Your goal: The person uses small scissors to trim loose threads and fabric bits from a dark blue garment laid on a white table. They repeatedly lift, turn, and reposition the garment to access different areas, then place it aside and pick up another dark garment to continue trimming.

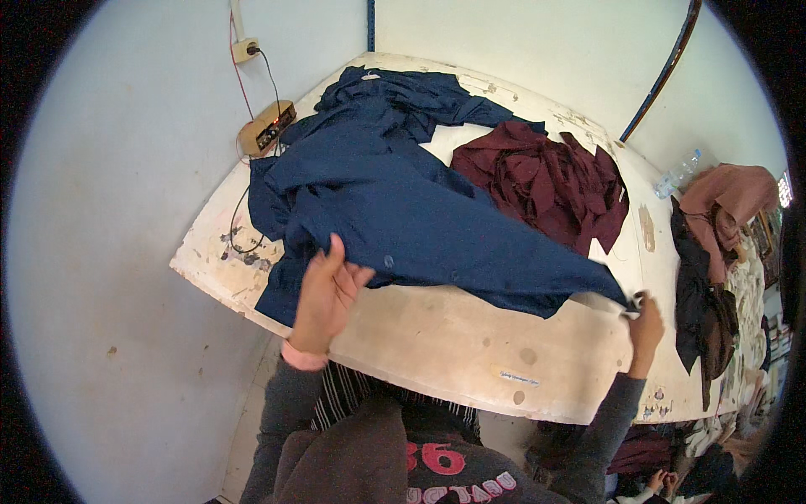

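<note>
A navy blue garment [395, 202] lies spread and rumpled across the pale table, one long part stretching to the right. My right hand [645, 334] is closed around the far right tip of that part, lifting it a little. A small dark-and-white bit shows at its fingertips, too blurred to make out. Over the garment's near left edge is my left hand [329, 296], thumb and fingers apart, with nothing held. Whether it touches the cloth is hard to tell. Behind the long part sits a crumpled maroon garment [541, 181].
The worn white table [437, 344] has stains and a small printed strip [519, 378]. A brown box with a cord [269, 128] stands at its left edge by the wall. On the right are a plastic bottle [678, 174] and piled brown and pink cloth [726, 202]. Another person's hands [661, 481] show lower right.
</note>
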Tool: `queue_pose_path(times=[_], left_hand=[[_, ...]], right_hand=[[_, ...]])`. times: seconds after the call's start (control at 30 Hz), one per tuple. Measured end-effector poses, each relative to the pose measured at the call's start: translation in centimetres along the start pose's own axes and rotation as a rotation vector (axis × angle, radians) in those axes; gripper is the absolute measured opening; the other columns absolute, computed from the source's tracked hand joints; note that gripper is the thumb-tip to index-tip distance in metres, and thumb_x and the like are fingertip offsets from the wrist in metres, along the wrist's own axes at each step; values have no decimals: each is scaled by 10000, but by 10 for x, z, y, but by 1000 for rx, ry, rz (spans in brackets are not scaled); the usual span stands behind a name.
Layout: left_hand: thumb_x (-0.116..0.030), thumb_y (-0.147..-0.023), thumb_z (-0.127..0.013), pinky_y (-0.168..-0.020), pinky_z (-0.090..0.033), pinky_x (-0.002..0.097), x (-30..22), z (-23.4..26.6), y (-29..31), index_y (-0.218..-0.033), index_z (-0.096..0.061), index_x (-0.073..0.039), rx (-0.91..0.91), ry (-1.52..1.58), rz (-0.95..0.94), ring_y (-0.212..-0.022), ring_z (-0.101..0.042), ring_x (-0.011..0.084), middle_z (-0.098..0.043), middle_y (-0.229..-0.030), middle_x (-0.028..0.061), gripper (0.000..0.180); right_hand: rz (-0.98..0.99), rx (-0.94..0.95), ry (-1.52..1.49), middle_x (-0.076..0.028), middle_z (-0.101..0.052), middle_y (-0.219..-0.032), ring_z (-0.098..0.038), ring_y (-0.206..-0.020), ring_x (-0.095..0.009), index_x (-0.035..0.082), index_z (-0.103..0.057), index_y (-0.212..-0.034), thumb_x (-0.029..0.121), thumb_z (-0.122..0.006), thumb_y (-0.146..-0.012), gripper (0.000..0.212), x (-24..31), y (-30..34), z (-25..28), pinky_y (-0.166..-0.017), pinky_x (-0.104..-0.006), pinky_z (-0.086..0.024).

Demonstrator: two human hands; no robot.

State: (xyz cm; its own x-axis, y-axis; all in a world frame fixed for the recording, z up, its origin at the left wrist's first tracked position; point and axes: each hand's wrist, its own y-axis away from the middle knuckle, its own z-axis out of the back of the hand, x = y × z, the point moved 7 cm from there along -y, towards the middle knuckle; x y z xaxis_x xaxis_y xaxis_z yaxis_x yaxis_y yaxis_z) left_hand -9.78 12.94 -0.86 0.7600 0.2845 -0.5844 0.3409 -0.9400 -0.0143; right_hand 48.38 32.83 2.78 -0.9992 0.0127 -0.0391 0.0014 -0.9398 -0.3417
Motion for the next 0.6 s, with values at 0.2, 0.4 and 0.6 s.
queue_pose_path(times=[0.2, 0.4, 0.6], left_hand=[[-337, -1097, -459, -1067, -527, 485, 33, -8, 39, -1339, -547, -34, -147, 25, 21, -1269, -615, 329, -616, -1388, 171, 398], [-353, -1104, -425, -1103, -474, 560, 32, 4, 50, -1451, -379, -72, -69, 46, 51, -1335, -554, 350, -513, -1488, 159, 448], [-368, -1110, -401, -1021, -560, 500, 30, 4, 58, -1380, -499, -7, -87, 107, -21, -1198, -656, 362, -620, -1363, 212, 461]], right_hand=[[72, 186, -538, -61, -748, -984, -728, -868, -245, 148, -668, -1145, 248, -860, -757, 444, 111, 71, -6, -762, -371, -563], [375, 445, -1288, -75, -701, -1010, -663, -909, -178, 37, -671, -1120, 80, -769, -827, 312, 272, 127, 36, -807, -299, -518], [773, 65, -1163, -67, -710, -979, -661, -826, -221, 74, -717, -1100, 128, -786, -823, 290, 350, 149, 92, -690, -343, -398]])
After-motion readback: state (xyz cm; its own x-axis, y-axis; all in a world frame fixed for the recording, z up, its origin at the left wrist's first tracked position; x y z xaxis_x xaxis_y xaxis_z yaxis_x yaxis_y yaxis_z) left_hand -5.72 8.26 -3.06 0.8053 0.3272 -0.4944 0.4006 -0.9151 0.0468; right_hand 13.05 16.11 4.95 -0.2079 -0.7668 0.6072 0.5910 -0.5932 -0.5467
